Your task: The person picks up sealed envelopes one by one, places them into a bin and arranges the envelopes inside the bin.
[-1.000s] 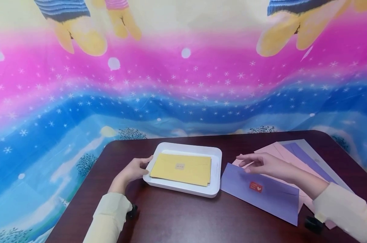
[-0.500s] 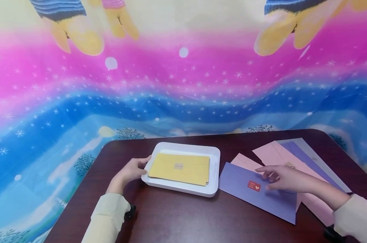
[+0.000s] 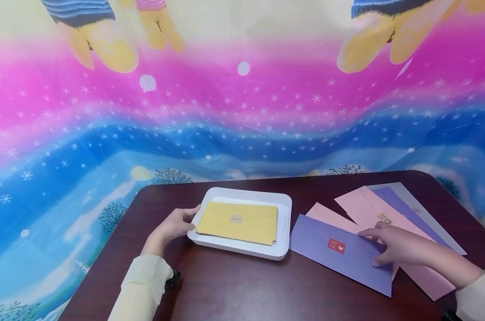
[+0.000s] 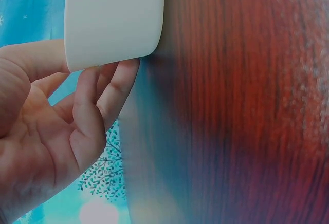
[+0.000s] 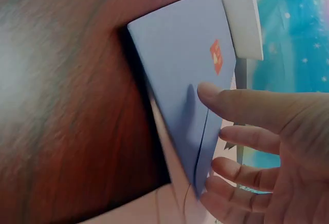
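In the head view my left hand point(image 3: 172, 228) holds the left end of a white tray point(image 3: 283, 223), thumb at the near rim and forefinger farther back. The left wrist view shows fingertips against the wall of the tray point(image 4: 115, 23). A small stack of yellow envelopes point(image 3: 254, 225) lies inside. My right hand point(image 3: 404, 244) reaches over the right end of a purple envelope point(image 3: 339, 263) with a red heart sticker. From the right wrist, the thumb point(image 5: 231, 100) hovers above the purple envelope point(image 5: 175, 70), casting a shadow, and the other fingers lie along its far edge.
A pink envelope point(image 3: 326, 215) peeks out beneath the purple one. Farther right, another pink envelope point(image 3: 363, 203), a purple envelope point(image 3: 413, 214) and a grey one point(image 3: 447, 240) overlap in a fan. A snow-patterned cloth point(image 3: 242, 111) hangs behind the brown table point(image 3: 226, 285).
My right hand has moved right and toward me, from the purple envelope's far left edge to its right end. My left hand keeps its hold on the tray.
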Available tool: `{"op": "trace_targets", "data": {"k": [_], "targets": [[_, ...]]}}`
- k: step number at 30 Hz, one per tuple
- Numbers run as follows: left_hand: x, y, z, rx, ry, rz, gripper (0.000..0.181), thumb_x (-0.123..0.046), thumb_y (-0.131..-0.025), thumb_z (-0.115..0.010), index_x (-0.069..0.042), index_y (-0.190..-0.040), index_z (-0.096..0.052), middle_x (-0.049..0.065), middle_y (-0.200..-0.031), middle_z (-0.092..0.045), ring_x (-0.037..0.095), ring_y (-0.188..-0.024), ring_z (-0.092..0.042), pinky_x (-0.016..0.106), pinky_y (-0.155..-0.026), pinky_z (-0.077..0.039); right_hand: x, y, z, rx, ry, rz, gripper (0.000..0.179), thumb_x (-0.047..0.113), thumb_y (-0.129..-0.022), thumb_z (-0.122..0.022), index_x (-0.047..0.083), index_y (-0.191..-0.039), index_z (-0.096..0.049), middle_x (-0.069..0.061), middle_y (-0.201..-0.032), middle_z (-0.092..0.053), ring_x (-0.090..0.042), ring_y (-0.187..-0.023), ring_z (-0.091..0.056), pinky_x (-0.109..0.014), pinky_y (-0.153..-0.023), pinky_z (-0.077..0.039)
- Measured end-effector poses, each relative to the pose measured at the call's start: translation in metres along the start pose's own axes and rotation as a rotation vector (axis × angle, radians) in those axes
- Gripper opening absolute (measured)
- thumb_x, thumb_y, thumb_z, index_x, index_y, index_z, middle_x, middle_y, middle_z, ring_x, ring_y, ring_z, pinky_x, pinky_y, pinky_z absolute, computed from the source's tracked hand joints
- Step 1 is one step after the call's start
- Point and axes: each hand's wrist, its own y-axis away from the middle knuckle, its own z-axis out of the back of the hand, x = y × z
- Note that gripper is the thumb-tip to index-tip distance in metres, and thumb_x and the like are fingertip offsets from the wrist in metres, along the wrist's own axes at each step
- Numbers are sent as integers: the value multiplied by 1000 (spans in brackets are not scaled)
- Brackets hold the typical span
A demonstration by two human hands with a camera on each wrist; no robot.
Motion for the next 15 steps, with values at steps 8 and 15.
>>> {"op": "trace_targets", "data": {"k": [8,15], "targets": [[1,0,1,1,0,-9,67,8,-90,-63,-4,-153,-45,21,-157,-42,37,-136,-46,43,-98,-52,-6,6,-5,-16,-21,-68,73,17,-69,-94,-6,-131,-63,-23,-111,-56,-37,-99,-61,-40,-75,-54],[2,-1,1,7,7,-12,67,9,-90,-63,-4,-153,-44,21,-157,-41,38,-136,-46,43,-97,-52,-6,2,-4,-18,-22,-82,71,15,-66,-95,-2,-126,-61,-31,-116,-61,-43,-103,-62,-44,-74,-54]]}}
